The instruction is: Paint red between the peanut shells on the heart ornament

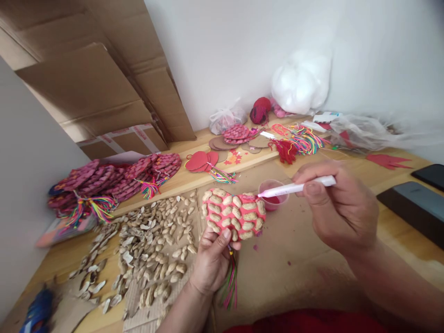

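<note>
My left hand [211, 259] is closed on the lower edge of a red disc covered with peanut shells [234, 213], holding it up above the table; a multicoloured tassel [229, 286] hangs from it below my palm. My right hand [338, 208] pinches a white brush [298, 187] whose tip points left, at the disc's upper right edge. Just behind the tip stands a small clear cup of red paint [274, 200].
Loose peanut shells [152, 245] lie spread on cardboard to the left. Finished red shell discs [114, 178] with tassels pile up at the back left. Red paper shapes, coloured threads [301, 141], plastic bags and a white stuffing bag [301, 83] line the wall. Dark flat devices [412, 208] lie right.
</note>
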`<state>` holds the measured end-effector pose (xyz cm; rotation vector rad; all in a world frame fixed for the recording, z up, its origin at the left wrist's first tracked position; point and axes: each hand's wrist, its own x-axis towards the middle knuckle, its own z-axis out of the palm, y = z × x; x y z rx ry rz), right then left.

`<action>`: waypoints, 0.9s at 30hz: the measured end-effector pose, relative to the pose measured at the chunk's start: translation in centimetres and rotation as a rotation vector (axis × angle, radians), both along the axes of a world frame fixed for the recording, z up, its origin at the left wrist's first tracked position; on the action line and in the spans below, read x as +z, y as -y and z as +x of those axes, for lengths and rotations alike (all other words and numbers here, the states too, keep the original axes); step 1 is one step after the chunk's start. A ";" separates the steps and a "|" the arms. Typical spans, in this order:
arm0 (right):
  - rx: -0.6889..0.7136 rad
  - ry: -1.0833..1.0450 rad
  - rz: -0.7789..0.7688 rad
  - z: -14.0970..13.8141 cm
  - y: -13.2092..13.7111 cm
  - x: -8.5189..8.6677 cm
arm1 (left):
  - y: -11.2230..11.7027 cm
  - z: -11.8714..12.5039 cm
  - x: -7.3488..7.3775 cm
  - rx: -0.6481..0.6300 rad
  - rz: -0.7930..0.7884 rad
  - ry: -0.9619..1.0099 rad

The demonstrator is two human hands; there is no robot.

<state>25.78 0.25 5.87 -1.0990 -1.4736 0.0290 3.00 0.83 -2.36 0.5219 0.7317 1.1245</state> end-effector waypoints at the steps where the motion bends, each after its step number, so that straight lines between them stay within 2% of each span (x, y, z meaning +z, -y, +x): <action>1: 0.006 -0.010 0.010 0.0 0.0 0.0 | 0.0 0.0 0.0 -0.007 0.007 0.002; 14: 0.031 -0.030 0.033 -0.2 0.1 0.1 | -0.1 0.0 -0.2 -0.027 0.044 -0.009; 27: 0.042 -0.036 0.022 -0.1 0.2 0.1 | -0.1 0.1 0.2 0.004 -0.008 -0.030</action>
